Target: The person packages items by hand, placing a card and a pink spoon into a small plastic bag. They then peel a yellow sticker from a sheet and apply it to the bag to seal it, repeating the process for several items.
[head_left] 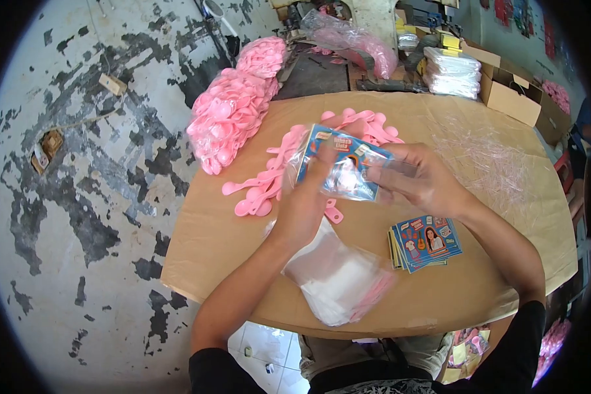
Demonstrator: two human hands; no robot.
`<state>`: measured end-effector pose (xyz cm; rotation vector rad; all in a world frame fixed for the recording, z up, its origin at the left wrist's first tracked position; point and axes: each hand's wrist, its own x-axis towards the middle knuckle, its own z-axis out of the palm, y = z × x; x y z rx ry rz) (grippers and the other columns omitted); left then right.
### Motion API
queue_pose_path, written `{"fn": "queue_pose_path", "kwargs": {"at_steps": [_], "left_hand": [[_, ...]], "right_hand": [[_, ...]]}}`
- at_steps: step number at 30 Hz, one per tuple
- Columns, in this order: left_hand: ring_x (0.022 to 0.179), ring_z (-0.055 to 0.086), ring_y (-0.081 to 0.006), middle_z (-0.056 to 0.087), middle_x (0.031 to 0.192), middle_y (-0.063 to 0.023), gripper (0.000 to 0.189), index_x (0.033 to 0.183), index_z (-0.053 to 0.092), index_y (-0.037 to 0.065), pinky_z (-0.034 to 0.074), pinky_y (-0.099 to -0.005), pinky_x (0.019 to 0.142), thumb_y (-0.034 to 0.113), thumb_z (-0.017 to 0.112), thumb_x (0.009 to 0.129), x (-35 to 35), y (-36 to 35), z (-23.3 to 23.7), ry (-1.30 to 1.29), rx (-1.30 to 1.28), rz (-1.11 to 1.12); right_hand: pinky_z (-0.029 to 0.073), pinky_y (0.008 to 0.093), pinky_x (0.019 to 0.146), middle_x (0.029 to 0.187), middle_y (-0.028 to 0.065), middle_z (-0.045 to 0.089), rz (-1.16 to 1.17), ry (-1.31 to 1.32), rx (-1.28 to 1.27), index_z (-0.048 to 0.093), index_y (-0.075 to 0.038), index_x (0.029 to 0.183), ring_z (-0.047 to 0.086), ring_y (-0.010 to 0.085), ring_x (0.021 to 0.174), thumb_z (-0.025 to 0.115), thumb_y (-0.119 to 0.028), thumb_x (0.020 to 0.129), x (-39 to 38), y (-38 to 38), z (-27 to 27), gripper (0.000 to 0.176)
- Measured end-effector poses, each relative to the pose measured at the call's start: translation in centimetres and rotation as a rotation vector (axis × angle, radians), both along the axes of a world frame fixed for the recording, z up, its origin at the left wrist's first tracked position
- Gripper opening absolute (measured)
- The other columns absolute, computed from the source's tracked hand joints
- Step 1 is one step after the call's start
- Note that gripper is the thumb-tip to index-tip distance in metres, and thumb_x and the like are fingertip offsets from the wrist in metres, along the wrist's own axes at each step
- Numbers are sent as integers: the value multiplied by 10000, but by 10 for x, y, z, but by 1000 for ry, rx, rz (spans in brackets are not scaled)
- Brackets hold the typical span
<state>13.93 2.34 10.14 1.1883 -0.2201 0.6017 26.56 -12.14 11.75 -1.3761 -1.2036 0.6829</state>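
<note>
from afar, i am viewing a peeling grey surface [111, 217] beside the brown-covered table [203, 256]. bagged pink scoops [233, 111] are resting at its far left edge. above its middle, the left hand [302, 190] is clasping a blue printed card [348, 164] in clear plastic, its long axis sloping down rightward, print facing me. the right hand [423, 180] is touching its right end; blur is hiding the grip.
</note>
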Motion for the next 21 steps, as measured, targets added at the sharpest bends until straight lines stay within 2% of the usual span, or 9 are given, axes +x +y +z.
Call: {"fn": "queue_pose_path", "kwargs": {"at_steps": [1, 4, 5, 8, 9, 12, 13, 16, 21], "left_hand": [[1254, 510, -205, 451, 1433, -136, 556, 1444, 318, 43, 444, -341, 1019, 142, 563, 956, 3, 5, -7, -80, 134, -1], [1232, 520, -190, 506, 1376, -124, 581, 1419, 347, 39, 440, -335, 1015, 117, 629, 916, -5, 19, -9, 36, 282, -14], [1173, 552, -176, 562, 1307, -111, 550, 1361, 430, 42, 457, -324, 985, 120, 685, 879, -2, 18, -16, -61, 86, 100], [1141, 572, -179, 596, 1254, -110, 480, 1285, 493, 31, 474, -327, 960, 109, 704, 861, -3, 40, 3, -125, -109, 131], [1119, 591, -189, 598, 1242, -131, 425, 1225, 514, 17, 496, -333, 929, 108, 709, 859, -5, 42, 10, -139, -132, 192], [1158, 588, -261, 594, 1244, -143, 434, 1280, 495, 41, 490, -403, 969, 171, 652, 897, -2, 63, 5, -106, 13, 301], [1079, 622, -209, 618, 1193, -165, 358, 1191, 514, 18, 527, -349, 889, 109, 679, 886, -2, 64, 6, -100, -59, 290], [1082, 622, -215, 617, 1195, -162, 381, 1212, 491, 32, 532, -358, 894, 126, 674, 891, 0, 66, 3, -108, -74, 263], [1196, 562, -266, 559, 1295, -168, 437, 1314, 406, 66, 501, -394, 986, 234, 598, 960, 0, 63, 6, -104, -70, 267]], "right_hand": [[460, 235, 673, 865, -19, 634, 24, -50, -2, 685, -56, 1018, 552, 52, 758, 615, -321, 954, 1, 2, 3, 281], [474, 267, 731, 858, -2, 630, 117, -97, -54, 663, -46, 993, 565, 72, 794, 584, -334, 969, 3, 13, 8, 299], [475, 285, 728, 831, 10, 630, 114, -150, -88, 657, -42, 976, 572, 104, 782, 565, -328, 973, 6, 20, 5, 300], [476, 326, 714, 801, 51, 641, 205, -303, -249, 652, -39, 945, 585, 180, 741, 539, -311, 974, 13, 39, 7, 296], [483, 362, 708, 887, 101, 656, 206, -687, -173, 653, -49, 958, 613, 238, 756, 559, -258, 936, 22, 48, -6, 231], [492, 401, 720, 929, 143, 658, 268, -1017, -31, 649, -54, 966, 634, 279, 786, 571, -229, 898, 13, 71, -26, 203], [495, 428, 710, 879, 144, 663, 241, -1018, 49, 640, -36, 955, 643, 313, 788, 574, -211, 886, 8, 76, -34, 199], [497, 427, 699, 840, 151, 656, 167, -1229, -154, 630, -11, 942, 638, 315, 754, 571, -225, 897, -4, 81, -36, 226], [499, 409, 704, 863, 174, 648, 250, -785, -145, 652, -8, 1000, 636, 312, 775, 579, -186, 899, 23, 82, -39, 217]]}}
